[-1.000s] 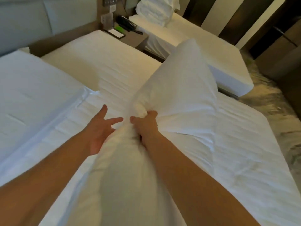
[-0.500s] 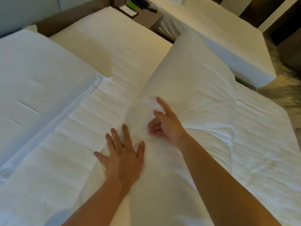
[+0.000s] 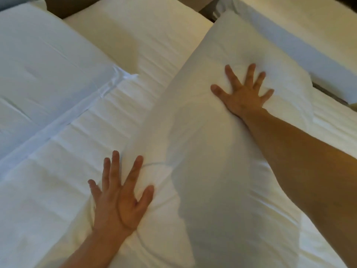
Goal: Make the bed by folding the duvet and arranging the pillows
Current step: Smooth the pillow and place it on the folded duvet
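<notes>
Pillow-arranging step: both hands are pressing flat, fingers spread, on the pillow lying mid-frame on the bed; left hand lower centre, right hand upper right. Next probably calls for gripping and carrying it to the head.

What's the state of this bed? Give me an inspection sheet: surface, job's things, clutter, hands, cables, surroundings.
Surface: bed sheet, white, lightly creased.
Job's things: pillow, white, lying diagonally on the sheet; duvet, spread flat at the left, its edge running diagonally.
Clutter: nothing seen.
Hands: left hand flat, fingers spread, pressing the pillow's near left edge; right hand flat, fingers spread, pressing the pillow's far part.
Cables: nothing seen.
Surroundings: second bed at the upper right, apart from this one by a dark gap.
</notes>
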Action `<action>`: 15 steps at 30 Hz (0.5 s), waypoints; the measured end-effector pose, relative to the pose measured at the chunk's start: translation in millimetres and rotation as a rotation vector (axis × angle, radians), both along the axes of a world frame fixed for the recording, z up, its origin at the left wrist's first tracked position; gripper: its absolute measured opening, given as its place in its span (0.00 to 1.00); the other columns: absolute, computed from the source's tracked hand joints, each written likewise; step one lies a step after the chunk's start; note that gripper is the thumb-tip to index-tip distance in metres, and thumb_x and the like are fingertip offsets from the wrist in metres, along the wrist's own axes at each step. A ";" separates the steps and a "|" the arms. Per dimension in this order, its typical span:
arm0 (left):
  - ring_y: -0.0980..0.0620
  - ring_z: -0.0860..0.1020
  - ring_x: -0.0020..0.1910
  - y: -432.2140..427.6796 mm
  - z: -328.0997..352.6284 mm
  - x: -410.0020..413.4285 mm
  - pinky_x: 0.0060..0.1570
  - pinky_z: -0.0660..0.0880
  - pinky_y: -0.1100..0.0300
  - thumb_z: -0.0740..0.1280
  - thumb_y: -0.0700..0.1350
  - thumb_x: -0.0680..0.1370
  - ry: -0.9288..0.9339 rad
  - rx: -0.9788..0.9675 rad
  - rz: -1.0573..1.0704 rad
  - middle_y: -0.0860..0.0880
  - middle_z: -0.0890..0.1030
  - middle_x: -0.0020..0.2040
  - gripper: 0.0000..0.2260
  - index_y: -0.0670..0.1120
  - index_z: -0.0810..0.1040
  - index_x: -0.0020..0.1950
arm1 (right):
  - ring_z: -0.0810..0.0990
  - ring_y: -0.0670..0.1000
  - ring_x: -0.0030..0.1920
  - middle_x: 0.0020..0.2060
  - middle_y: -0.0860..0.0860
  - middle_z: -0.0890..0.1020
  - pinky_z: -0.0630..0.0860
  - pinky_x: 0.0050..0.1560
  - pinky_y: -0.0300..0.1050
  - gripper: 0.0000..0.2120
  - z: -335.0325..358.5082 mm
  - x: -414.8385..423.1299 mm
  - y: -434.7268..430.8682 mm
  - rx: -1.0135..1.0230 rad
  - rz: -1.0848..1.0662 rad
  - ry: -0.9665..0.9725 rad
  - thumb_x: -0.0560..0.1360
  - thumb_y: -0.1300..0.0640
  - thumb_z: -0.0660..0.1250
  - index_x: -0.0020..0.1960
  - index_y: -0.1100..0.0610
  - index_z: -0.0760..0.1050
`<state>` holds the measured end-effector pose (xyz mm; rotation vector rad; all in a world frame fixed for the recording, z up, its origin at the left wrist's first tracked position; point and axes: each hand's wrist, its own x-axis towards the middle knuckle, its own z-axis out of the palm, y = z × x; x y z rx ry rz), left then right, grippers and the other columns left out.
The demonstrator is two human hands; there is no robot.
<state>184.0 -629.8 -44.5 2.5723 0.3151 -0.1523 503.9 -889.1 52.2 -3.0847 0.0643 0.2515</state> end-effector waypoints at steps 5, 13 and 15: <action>0.41 0.50 0.84 3.2 -20.0 18.1 0.72 0.56 0.25 0.52 0.69 0.79 -0.039 -0.002 -0.023 0.49 0.48 0.86 0.31 0.70 0.47 0.81 | 0.32 0.62 0.82 0.83 0.49 0.35 0.34 0.71 0.79 0.45 -48.2 52.3 -1.5 -0.036 0.001 0.069 0.63 0.12 0.42 0.77 0.24 0.38; 0.43 0.51 0.84 1.7 -1.2 29.9 0.77 0.52 0.31 0.36 0.75 0.76 0.100 0.074 -0.066 0.51 0.47 0.86 0.32 0.71 0.41 0.81 | 0.41 0.65 0.83 0.85 0.49 0.42 0.42 0.75 0.78 0.41 -19.8 41.7 -10.8 0.053 0.110 0.268 0.69 0.18 0.47 0.79 0.28 0.44; 0.44 0.49 0.84 -11.6 24.9 40.9 0.79 0.49 0.34 0.38 0.75 0.77 0.035 0.049 -0.040 0.45 0.49 0.86 0.38 0.61 0.49 0.84 | 0.43 0.63 0.83 0.85 0.47 0.45 0.45 0.76 0.75 0.37 9.3 -4.1 -20.0 0.045 0.191 0.208 0.74 0.22 0.50 0.80 0.30 0.46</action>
